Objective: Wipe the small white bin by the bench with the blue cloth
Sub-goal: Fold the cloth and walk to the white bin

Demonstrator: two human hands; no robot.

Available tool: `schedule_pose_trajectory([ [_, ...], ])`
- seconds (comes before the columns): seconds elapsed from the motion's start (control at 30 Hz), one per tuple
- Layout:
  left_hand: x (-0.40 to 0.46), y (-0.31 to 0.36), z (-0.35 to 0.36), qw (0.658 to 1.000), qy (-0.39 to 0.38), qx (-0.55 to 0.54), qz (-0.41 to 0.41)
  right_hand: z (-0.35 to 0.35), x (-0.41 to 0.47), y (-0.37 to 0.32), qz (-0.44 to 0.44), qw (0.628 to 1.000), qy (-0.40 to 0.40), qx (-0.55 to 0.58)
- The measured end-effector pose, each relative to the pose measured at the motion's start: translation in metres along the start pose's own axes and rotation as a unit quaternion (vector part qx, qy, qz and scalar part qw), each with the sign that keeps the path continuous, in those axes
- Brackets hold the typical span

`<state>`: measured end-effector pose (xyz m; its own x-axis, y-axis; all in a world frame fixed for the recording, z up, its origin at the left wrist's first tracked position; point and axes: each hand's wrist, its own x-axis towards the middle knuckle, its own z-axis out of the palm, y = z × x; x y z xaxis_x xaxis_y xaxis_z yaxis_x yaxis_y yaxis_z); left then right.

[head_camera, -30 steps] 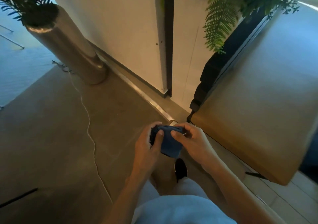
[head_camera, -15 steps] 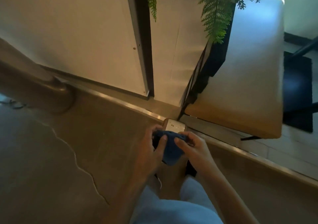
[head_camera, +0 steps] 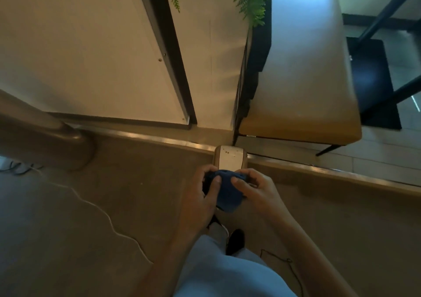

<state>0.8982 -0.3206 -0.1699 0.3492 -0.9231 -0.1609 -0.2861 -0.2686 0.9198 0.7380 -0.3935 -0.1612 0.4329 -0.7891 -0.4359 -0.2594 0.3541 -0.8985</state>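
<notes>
The blue cloth (head_camera: 229, 193) is bunched between both hands, in front of my waist. My left hand (head_camera: 200, 202) grips its left side with the thumb on top. Gripping its right side is my right hand (head_camera: 256, 190), thumb pressed onto the cloth. Just beyond the hands, on the floor, stands the small white bin (head_camera: 230, 160) with a white top and darker rim, beside the near corner of the tan padded bench (head_camera: 303, 87). The bin's lower part is hidden behind the cloth and my fingers.
A metal floor strip (head_camera: 319, 173) runs left to right under the bin. A large metal planter (head_camera: 41, 141) leans at the left, with a white cable (head_camera: 98, 207) on the carpet. Fern fronds (head_camera: 252, 2) hang above the bench. A dark mat (head_camera: 373, 80) lies at the right.
The view has swung right and downward: the planter slid left, the bench moved toward the centre, and the white bin came into sight just beyond my hands. Both hands keep the cloth.
</notes>
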Motion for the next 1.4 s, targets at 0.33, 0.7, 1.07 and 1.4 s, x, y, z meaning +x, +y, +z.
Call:
schedule_pose_trajectory([
  [0.33,-0.072,-0.001,0.019,0.999,-0.019,0.018,0.019,0.0,-0.078,0.037,0.005,0.999,0.044,0.025],
  [0.7,-0.085,-0.003,0.004,0.999,-0.013,0.003,0.052,0.018,-0.094,0.038,-0.021,0.997,0.053,0.047],
  [1.07,-0.039,-0.035,-0.022,0.993,-0.024,0.057,0.096,0.054,-0.047,0.043,0.002,0.991,0.105,0.084],
  [1.4,0.008,-0.082,0.001,0.983,-0.009,0.105,0.153,0.046,0.013,0.077,0.019,0.99,0.109,0.088],
])
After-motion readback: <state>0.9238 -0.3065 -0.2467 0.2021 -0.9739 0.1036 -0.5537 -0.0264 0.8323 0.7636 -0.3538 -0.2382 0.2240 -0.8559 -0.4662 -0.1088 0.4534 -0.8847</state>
